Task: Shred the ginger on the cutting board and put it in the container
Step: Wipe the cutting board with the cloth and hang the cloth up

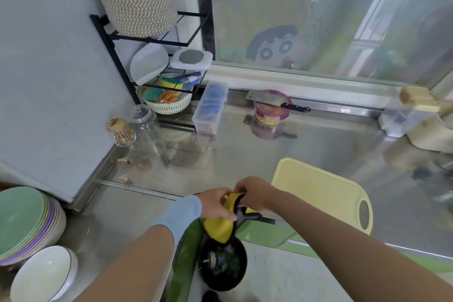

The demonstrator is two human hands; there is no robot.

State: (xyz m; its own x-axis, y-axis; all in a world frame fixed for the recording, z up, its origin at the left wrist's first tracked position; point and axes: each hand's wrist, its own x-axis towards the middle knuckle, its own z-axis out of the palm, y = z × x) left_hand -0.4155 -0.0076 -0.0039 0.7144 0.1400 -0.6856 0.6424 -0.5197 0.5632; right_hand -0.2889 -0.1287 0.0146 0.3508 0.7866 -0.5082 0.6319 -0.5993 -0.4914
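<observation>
Student: Surface and room?

Legend: Stainless-steel counter (306, 140), reflective, set against a grey wall on the left and a frosted window (331, 14) with a cartoon sticker at the back.

Student: Counts?

Legend: One pale yellow cutting board (318, 191). One round container (271, 111) with a purple rim. One cleaver (268, 99). One black wire rack (147, 39) carrying one woven basket (137, 0). One white colander (166, 104) under the rack. Two clear boxes: a long one (210, 108) beside the rack and another (397, 120) at far right. One glass jar (144, 117). One stack of plates (24, 218), green on top, number not countable. One white bowl (44, 274) just in front of the stack.

Student: Orientation of the task items?

Legend: The cutting board lies flat near the front edge, long axis slanting from far left to near right, handle hole at the near right end. The container stands upright at the back by the window sill, well apart from the board; pale yellow shreds (266, 119) show through its wall, and whether they are ginger cannot be told. The cleaver rests across the container's top, long axis roughly parallel to the sill, blade left, black handle pointing right.

Student: Hands?

Legend: The left hand (215, 203), with a light blue band on the wrist, and the right hand (255, 195) meet just left of the board; both have fingers curled around one yellow cloth (220, 225) with black edging.
</observation>
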